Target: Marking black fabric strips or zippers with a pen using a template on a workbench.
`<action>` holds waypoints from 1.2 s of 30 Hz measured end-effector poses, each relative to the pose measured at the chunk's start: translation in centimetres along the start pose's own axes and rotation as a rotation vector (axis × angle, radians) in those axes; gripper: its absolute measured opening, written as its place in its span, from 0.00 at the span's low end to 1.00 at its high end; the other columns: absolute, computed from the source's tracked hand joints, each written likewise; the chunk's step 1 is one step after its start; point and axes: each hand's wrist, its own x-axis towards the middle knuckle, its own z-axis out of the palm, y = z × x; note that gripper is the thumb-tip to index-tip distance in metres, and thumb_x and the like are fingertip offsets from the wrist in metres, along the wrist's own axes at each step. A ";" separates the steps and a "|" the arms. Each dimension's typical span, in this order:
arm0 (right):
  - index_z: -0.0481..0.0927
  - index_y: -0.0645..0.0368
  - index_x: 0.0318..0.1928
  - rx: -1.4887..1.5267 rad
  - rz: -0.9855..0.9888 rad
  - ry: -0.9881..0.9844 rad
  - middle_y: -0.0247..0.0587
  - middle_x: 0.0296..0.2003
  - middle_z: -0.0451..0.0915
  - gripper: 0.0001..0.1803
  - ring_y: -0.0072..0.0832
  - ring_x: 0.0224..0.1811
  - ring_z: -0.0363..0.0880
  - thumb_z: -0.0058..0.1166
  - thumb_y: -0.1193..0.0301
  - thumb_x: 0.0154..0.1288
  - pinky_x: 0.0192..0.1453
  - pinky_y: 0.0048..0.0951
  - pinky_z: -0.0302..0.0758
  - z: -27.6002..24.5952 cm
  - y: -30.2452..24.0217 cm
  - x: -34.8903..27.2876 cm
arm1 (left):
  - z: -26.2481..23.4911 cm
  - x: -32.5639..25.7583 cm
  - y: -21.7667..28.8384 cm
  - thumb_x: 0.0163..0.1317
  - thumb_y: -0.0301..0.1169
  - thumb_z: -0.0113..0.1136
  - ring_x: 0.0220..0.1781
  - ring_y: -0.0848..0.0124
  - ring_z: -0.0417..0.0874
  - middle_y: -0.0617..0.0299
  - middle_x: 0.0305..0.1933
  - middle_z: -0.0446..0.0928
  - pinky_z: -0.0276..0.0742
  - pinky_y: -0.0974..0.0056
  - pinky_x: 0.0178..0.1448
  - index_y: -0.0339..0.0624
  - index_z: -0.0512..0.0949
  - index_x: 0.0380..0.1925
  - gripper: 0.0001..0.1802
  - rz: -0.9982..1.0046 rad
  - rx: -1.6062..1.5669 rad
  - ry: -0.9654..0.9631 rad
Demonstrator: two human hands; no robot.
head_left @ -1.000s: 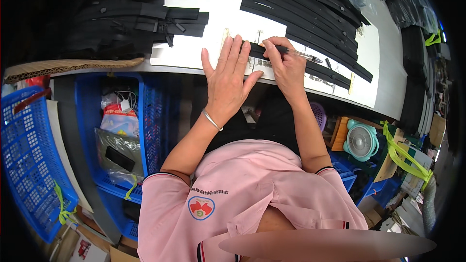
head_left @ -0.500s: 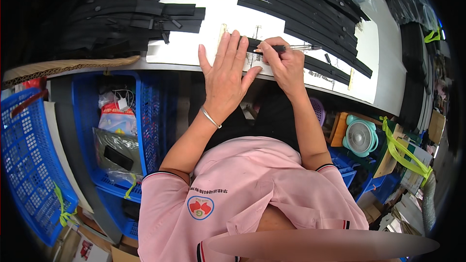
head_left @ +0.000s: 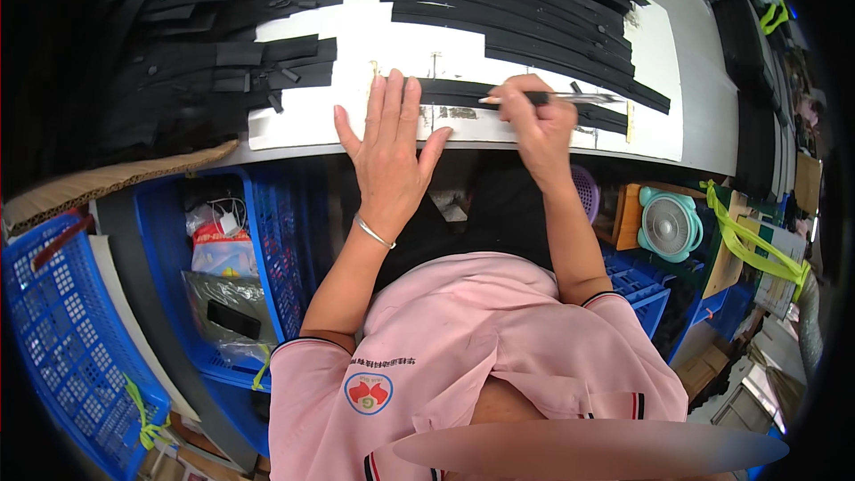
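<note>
My left hand (head_left: 389, 147) lies flat, fingers stretched, over the left end of a black fabric strip (head_left: 459, 91), apparently a zipper. That strip runs left to right along the near edge of a white board (head_left: 356, 107) with dark marks on it. Closed around a pen (head_left: 588, 97) with a black grip and clear barrel, my right hand (head_left: 541, 132) is above the strip's middle. The pen's pale tip points left, close to the strip; whether it touches cannot be made out. Beyond lie rows of similar black strips (head_left: 534, 22).
More black strips with zipper pulls (head_left: 223, 62) are heaped at the left. Below the table edge stand a blue crate (head_left: 258, 249) holding bags and a phone, another blue basket (head_left: 71, 330), and a small turquoise fan (head_left: 670, 224). Corrugated cardboard (head_left: 134, 176) sticks out at the left edge.
My right hand with the pen has moved right along the strip, away from my left hand. My left hand stays flat on the strip's end. The whole view has shifted slightly.
</note>
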 end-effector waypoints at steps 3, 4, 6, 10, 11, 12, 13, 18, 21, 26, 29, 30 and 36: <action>0.85 0.67 0.35 -0.095 0.011 0.148 0.32 0.29 0.85 0.08 0.13 0.24 0.75 0.57 0.77 0.73 0.28 0.20 0.71 -2.9 1.0 0.0 | 0.0 -0.1 0.0 0.66 0.47 0.68 0.82 0.58 0.63 0.52 0.77 0.68 0.34 0.32 0.81 0.41 0.71 0.72 0.39 0.006 0.013 0.011; 0.85 0.67 0.35 -0.180 0.018 0.169 0.33 0.29 0.85 0.08 0.13 0.24 0.76 0.57 0.77 0.73 0.28 0.20 0.70 -3.6 1.3 0.2 | 0.1 0.0 0.0 0.66 0.47 0.68 0.82 0.58 0.63 0.52 0.77 0.68 0.34 0.32 0.81 0.41 0.71 0.72 0.39 0.018 0.007 0.009; 0.85 0.67 0.35 -0.175 0.012 0.163 0.33 0.29 0.85 0.08 0.14 0.24 0.76 0.57 0.76 0.73 0.28 0.20 0.70 -4.2 2.5 0.1 | 0.1 0.1 0.1 0.66 0.47 0.68 0.82 0.57 0.63 0.52 0.77 0.68 0.34 0.32 0.81 0.41 0.71 0.72 0.38 0.007 0.015 -0.003; 0.85 0.68 0.35 -0.128 0.028 0.146 0.34 0.28 0.85 0.09 0.14 0.24 0.77 0.59 0.75 0.73 0.28 0.20 0.70 -4.4 2.5 0.2 | -0.3 0.2 0.3 0.66 0.49 0.67 0.84 0.55 0.59 0.51 0.79 0.65 0.31 0.31 0.81 0.40 0.67 0.74 0.42 -0.002 -0.015 -0.045; 0.85 0.67 0.35 -0.118 0.040 0.149 0.34 0.27 0.85 0.09 0.13 0.23 0.76 0.59 0.74 0.73 0.27 0.21 0.69 -4.4 2.8 0.1 | -0.5 0.3 0.8 0.66 0.49 0.67 0.84 0.55 0.59 0.51 0.79 0.65 0.31 0.31 0.81 0.40 0.67 0.74 0.42 0.006 -0.014 -0.048; 0.85 0.67 0.35 -0.117 0.042 0.158 0.34 0.27 0.85 0.09 0.13 0.23 0.76 0.59 0.74 0.73 0.27 0.21 0.69 -4.5 3.0 0.1 | -0.6 0.5 1.6 0.66 0.49 0.67 0.84 0.55 0.58 0.52 0.80 0.64 0.30 0.31 0.81 0.40 0.66 0.75 0.43 0.013 -0.022 -0.054; 0.85 0.67 0.35 -0.126 0.035 0.144 0.33 0.27 0.84 0.09 0.13 0.23 0.75 0.59 0.74 0.73 0.27 0.22 0.68 -4.5 3.2 0.1 | -0.7 0.6 2.4 0.65 0.50 0.68 0.84 0.54 0.58 0.52 0.80 0.64 0.29 0.30 0.81 0.40 0.66 0.76 0.44 0.014 -0.027 -0.057; 0.84 0.67 0.34 -0.157 -0.028 0.149 0.34 0.24 0.82 0.09 0.16 0.21 0.73 0.60 0.75 0.72 0.26 0.24 0.68 -4.1 3.2 0.1 | 0.9 1.7 6.1 0.65 0.52 0.67 0.82 0.54 0.60 0.54 0.78 0.67 0.31 0.29 0.81 0.40 0.68 0.74 0.43 0.192 -0.176 -0.116; 0.84 0.68 0.34 -0.178 -0.033 0.135 0.35 0.27 0.84 0.09 0.17 0.21 0.75 0.59 0.75 0.72 0.27 0.25 0.69 -4.2 3.4 0.2 | 1.6 1.8 6.9 0.66 0.49 0.67 0.78 0.58 0.66 0.58 0.74 0.72 0.37 0.30 0.81 0.42 0.74 0.69 0.37 0.201 -0.178 -0.148; 0.84 0.67 0.33 -0.134 0.006 0.142 0.38 0.24 0.83 0.08 0.17 0.23 0.77 0.59 0.76 0.71 0.28 0.27 0.72 -4.3 3.0 0.0 | 2.0 1.5 6.8 0.65 0.45 0.69 0.78 0.60 0.66 0.63 0.74 0.73 0.36 0.35 0.82 0.49 0.75 0.70 0.34 0.181 -0.159 -0.157; 0.83 0.70 0.32 -0.106 -0.047 0.077 0.37 0.26 0.84 0.09 0.19 0.24 0.77 0.57 0.77 0.70 0.30 0.25 0.72 -4.9 3.4 -0.1 | 2.3 1.4 6.7 0.65 0.45 0.69 0.78 0.61 0.66 0.63 0.74 0.72 0.37 0.34 0.82 0.48 0.75 0.70 0.34 0.185 -0.136 -0.152; 0.83 0.73 0.32 -0.141 -0.007 -0.001 0.37 0.29 0.86 0.10 0.20 0.27 0.80 0.56 0.78 0.70 0.33 0.24 0.75 -5.1 3.3 -0.2 | 2.4 1.4 6.7 0.65 0.47 0.68 0.78 0.61 0.66 0.63 0.74 0.72 0.37 0.32 0.81 0.46 0.75 0.69 0.34 0.191 -0.122 -0.144; 0.81 0.70 0.30 -0.204 -0.033 -0.002 0.36 0.25 0.82 0.10 0.19 0.24 0.77 0.56 0.77 0.69 0.30 0.25 0.71 -5.4 3.6 -0.2 | 2.6 1.5 6.8 0.65 0.45 0.69 0.78 0.61 0.66 0.62 0.74 0.73 0.38 0.33 0.81 0.47 0.76 0.69 0.33 0.203 -0.121 -0.147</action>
